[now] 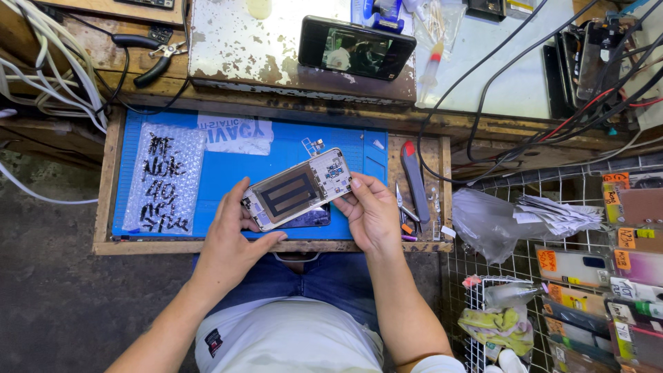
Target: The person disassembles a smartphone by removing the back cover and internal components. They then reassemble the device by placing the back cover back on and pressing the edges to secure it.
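Opened phone [297, 188], back cover off, held tilted above the blue mat [228, 166], centre of the surface. Left hand [231, 238] fingers closed on its 8 o'clock end; right hand [373, 211] fingers grip the 2 o'clock end. Likely light, stiff, fragile: bare circuit parts exposed, so hold by the edges only. Tweezers [402, 204] at 3 o'clock, bubble-wrap bag [164, 178] at 9 o'clock

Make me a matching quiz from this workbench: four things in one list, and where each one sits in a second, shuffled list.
Things:
1. opened phone
2. pliers
3. bubble wrap
4. propped phone

Places:
A. left part of the blue mat
B. on the worn white plate
C. held between left hand and right hand
D. on the wooden ledge, upper left

Pairs: 1-C, 2-D, 3-A, 4-B
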